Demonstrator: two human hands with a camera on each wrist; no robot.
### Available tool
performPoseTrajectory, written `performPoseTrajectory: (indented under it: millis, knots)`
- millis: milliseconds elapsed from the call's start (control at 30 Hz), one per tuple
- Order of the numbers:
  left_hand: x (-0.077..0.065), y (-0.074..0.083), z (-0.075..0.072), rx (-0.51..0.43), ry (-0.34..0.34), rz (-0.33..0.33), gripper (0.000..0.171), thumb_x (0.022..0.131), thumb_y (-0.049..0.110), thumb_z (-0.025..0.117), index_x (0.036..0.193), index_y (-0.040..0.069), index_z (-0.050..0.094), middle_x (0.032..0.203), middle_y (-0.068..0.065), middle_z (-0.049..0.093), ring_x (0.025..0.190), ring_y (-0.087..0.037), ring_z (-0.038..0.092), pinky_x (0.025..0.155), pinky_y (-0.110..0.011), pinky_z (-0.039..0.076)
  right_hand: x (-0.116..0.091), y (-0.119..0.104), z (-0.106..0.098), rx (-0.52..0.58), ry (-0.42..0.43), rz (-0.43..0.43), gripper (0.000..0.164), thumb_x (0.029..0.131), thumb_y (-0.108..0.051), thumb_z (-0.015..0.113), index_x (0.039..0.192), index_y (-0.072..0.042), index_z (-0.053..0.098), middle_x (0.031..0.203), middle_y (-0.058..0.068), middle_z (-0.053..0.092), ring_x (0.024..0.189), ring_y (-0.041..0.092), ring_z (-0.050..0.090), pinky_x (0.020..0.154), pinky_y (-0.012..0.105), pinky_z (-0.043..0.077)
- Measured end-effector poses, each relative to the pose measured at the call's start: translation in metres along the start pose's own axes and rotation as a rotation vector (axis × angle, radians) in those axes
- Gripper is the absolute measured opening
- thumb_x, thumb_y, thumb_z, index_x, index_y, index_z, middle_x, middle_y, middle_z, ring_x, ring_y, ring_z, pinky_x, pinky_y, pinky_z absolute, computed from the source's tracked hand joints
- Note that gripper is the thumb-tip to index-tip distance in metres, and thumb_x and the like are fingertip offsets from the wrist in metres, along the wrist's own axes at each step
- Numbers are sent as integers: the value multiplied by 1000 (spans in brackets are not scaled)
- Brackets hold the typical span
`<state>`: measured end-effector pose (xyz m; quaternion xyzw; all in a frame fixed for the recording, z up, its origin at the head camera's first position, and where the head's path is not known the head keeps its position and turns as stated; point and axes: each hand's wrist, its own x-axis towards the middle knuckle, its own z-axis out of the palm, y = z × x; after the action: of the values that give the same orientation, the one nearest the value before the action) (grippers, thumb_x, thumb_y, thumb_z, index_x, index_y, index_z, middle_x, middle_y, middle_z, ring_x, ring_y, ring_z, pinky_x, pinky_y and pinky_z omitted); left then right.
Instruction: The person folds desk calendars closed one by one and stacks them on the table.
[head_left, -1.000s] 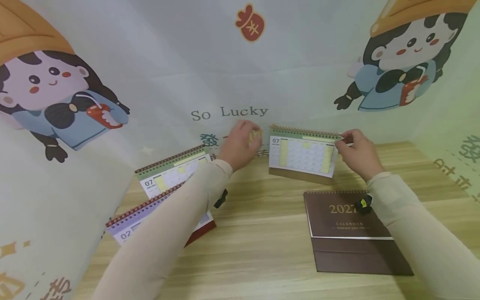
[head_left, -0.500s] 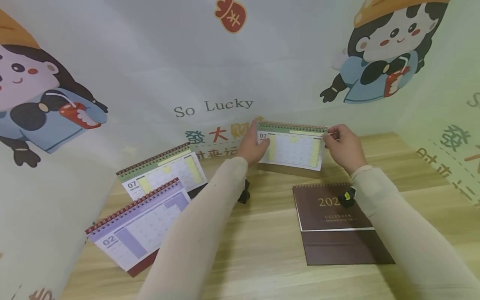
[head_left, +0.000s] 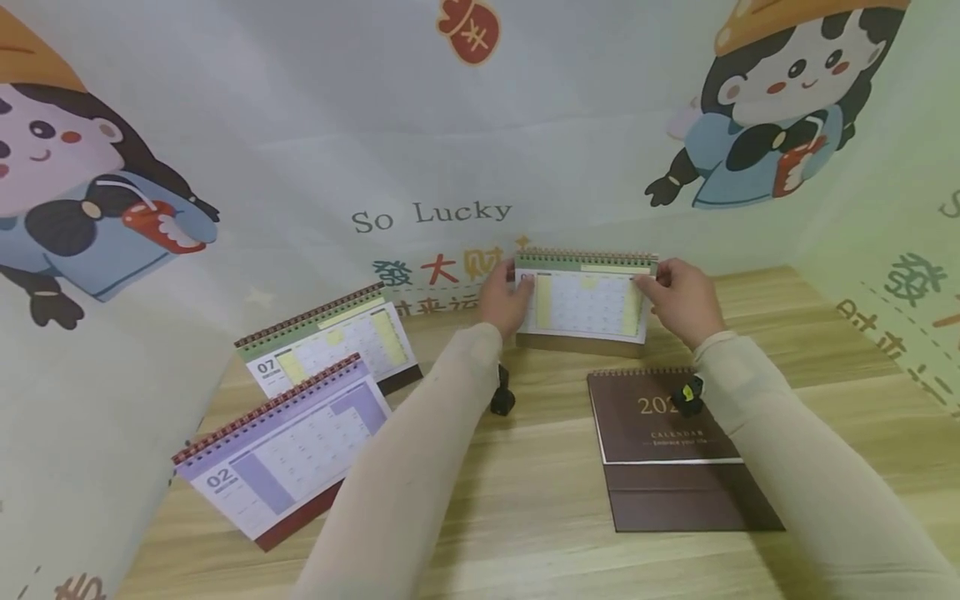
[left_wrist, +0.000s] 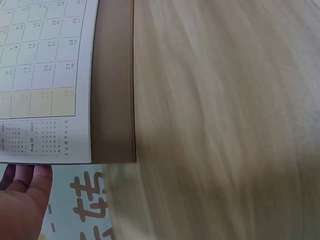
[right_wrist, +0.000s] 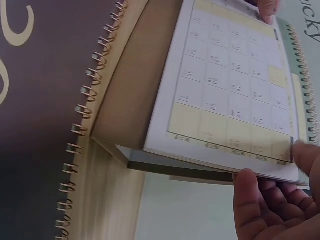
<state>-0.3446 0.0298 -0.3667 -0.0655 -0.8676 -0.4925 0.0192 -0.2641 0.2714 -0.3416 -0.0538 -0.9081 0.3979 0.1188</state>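
Observation:
A standing desk calendar [head_left: 585, 304] with a green header, yellow side columns and a brown base stands at the back of the table. My left hand [head_left: 504, 298] holds its left edge, thumb over the front page and fingers behind. At the opposite edge my right hand [head_left: 686, 304] grips it the same way. The right wrist view shows the right thumb [right_wrist: 306, 157] on the page corner, with the fingers [right_wrist: 250, 200] along the edge and behind. Left fingers [left_wrist: 37, 182] reach behind the board in the left wrist view, where the left thumb is out of frame.
A brown 2027 calendar [head_left: 637, 433] lies in front, partly under the right forearm. To the left stand another green-headed calendar [head_left: 352, 342] and a purple one [head_left: 315, 450], slightly overlapping. A printed cloth backdrop [head_left: 315, 150] rises behind the wooden table [head_left: 525, 500].
My left hand has come right, from beside the calendar onto its left edge, and now grips it. The right thumb has moved onto the front page. The head view has shifted too.

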Motion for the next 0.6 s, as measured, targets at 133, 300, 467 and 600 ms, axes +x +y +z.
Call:
performPoseTrajectory:
  millis: [133, 300, 467, 600]
  knots:
    - [-3, -2, 3, 22, 29, 7, 51, 102, 32, 56, 147, 11, 44, 137, -9, 55, 126, -23, 50, 107, -38, 39, 2, 4, 3, -25, -1, -17, 36, 105, -33, 50, 101, 3, 56, 88, 18, 62, 72, 25, 60, 57, 33, 47]
    - [-9, -5, 4, 89, 43, 44, 51, 101, 34, 58, 145, 10, 45, 133, -9, 56, 123, -22, 52, 105, -39, 40, 4, 8, 5, -53, 13, -33, 33, 106, -32, 47, 97, -1, 51, 80, 16, 60, 65, 24, 56, 53, 35, 44]
    - [-17, -6, 0, 85, 48, 42, 51, 101, 34, 58, 144, 11, 45, 133, -9, 56, 123, -23, 52, 106, -40, 40, 7, 8, 9, -44, 1, -28, 34, 106, -34, 46, 100, -2, 51, 85, 16, 61, 68, 25, 56, 55, 35, 44]
    - [-22, -7, -2, 78, 54, 35, 51, 100, 33, 60, 143, 11, 46, 124, -8, 58, 115, -22, 55, 100, -39, 44, 7, 9, 10, -27, -4, -13, 32, 106, -33, 47, 95, -4, 48, 84, 16, 60, 70, 26, 57, 55, 35, 44]
